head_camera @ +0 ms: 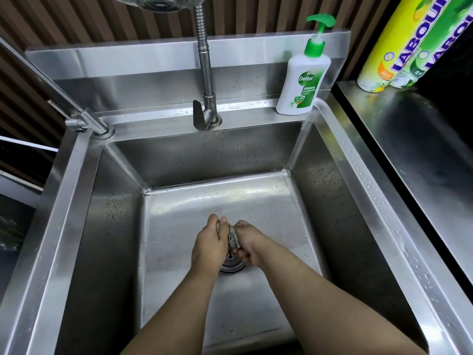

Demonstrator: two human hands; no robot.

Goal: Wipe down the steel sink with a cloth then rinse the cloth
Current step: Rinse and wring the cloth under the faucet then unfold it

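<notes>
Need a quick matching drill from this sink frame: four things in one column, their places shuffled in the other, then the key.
Things:
1. cloth
2. soap bottle
3. drain
4. spray cans

Places:
A. on the counter right of the sink
B. bunched between the left hand and right hand
C. on the sink's back ledge, right corner
D. in the basin floor, under the hands

Pairs: 1-B, 2-C, 3-D, 4-A

Cloth (233, 238) mostly hidden by both hands | drain (231, 266) half covered | spray head (153, 2) cropped, 12 o'clock
</notes>
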